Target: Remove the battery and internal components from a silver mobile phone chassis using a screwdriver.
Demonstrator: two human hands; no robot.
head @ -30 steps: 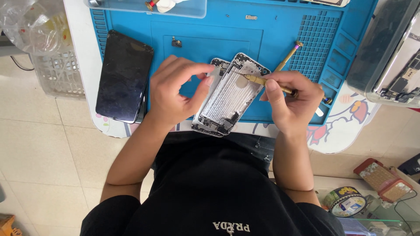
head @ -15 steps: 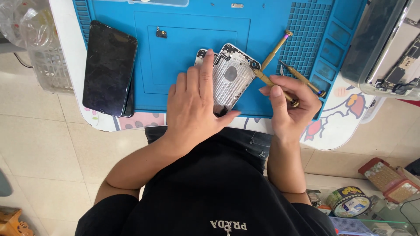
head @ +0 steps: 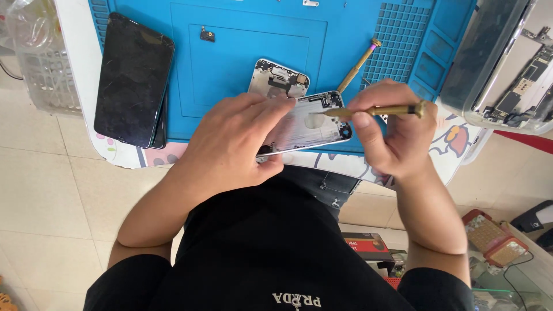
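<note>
Brass screwdriver (head: 374, 110) in right hand (head: 391, 129) touches open phone housing (head: 308, 124).

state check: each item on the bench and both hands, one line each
Left hand: palm down, pressing on the opened phone shell.
Right hand: gripping the brass screwdriver.
Brass screwdriver: held level, tip at the shell.
Opened phone shell: insides up, lying at the mat's near edge.
Second shell: open, flat on the mat.
Spare screwdriver: lying loose on the mat.
Black phone: screen dark, stacked on another.
Blue mat: flat on the table.
</note>
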